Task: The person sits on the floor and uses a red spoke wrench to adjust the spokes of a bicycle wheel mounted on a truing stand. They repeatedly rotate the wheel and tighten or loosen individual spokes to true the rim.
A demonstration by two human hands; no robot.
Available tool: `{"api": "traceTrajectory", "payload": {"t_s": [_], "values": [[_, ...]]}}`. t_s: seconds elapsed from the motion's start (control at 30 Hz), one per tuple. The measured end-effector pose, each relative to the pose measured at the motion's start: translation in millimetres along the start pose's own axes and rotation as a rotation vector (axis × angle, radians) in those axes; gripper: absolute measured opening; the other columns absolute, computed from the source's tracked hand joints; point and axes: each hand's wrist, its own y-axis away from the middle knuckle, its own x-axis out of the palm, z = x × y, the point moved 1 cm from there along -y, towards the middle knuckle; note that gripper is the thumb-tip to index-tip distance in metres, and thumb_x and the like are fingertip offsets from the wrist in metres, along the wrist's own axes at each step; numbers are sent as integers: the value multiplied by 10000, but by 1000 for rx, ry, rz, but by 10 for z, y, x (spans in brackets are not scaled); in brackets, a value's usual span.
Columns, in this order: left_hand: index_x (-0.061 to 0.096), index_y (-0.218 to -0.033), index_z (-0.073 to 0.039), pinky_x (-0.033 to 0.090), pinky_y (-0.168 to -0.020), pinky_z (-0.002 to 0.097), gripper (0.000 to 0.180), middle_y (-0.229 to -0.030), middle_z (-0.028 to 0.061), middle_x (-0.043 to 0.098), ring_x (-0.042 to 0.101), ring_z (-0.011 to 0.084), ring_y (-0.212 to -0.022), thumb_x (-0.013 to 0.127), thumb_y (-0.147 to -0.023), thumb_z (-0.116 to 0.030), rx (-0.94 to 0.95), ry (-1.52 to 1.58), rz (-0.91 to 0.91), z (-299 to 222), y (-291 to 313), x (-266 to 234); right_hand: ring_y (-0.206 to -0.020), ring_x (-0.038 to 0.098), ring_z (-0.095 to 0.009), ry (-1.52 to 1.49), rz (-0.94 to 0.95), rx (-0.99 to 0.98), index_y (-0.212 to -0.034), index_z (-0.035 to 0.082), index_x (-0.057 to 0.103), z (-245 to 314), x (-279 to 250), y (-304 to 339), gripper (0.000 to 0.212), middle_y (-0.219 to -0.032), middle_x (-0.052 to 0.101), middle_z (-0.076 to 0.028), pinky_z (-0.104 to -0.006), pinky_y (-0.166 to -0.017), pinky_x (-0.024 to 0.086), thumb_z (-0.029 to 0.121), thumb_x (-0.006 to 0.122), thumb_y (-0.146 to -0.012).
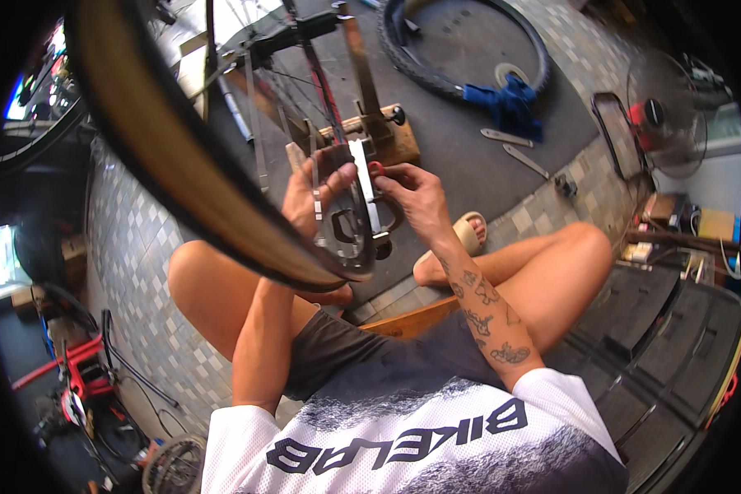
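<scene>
A bicycle wheel (144,156) looms large across the left, its tan-sided rim curving down toward my lap. It is beside a metal stand (362,70) on a wooden base (399,146). Partly behind the spokes, my left hand (306,202) curls its fingers at the wheel; some of them are hidden. My right hand (416,193) pinches a small red piece (376,168) on the other side of an upright whitish bar (364,185). Whether the red piece is a spoke wrench or a knob I cannot tell. Below the bar hangs a dark curved bracket (393,218).
On the dark mat (461,160) lie a tyre (399,62), a blue cloth (514,103) and two flat metal tools (525,160). A fan (663,115) stands at the right above black drawers (634,309). A red bike frame (78,370) is at the lower left.
</scene>
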Motion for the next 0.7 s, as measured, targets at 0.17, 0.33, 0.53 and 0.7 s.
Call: {"api": "traceTrajectory", "payload": {"t_s": [0.17,0.33,0.53,0.7], "values": [[673,-1356,25,504,-1065,337,406,-1239,89,741,670,174,-1158,725,-1035,-219,-59,-114,-9,-168,-31,38,-933,732,-105,38,1,36,-1138,-6,769,-45,60,8,222,-1007,798,-70,-264,-832,601,155,797,-987],[720,-1281,12,465,-1060,336,389,-1141,73,770,684,174,-1092,774,-996,-247,-95,-17,-79,-237,80,81,-877,743,-100,-18,26,18,-1103,26,804,-15,94,20,188,-959,818,-51,-276,-734,603,150,805,-961],[708,-1283,33,472,-1039,324,407,-1080,77,767,682,152,-1036,758,-1009,-263,-71,-41,-74,-335,151,141,-872,727,-90,-27,177,-2,-1115,37,809,-57,140,-45,197,-975,818,-32,-273,-763,578,169,803,-969],[700,-1273,29,486,-1000,325,404,-1035,59,750,679,148,-992,754,-1007,-271,-64,-67,-53,-367,145,144,-871,721,-88,-41,220,-7,-1132,38,799,-73,141,-94,214,-973,809,-30,-271,-777,571,175,806,-967]]}}
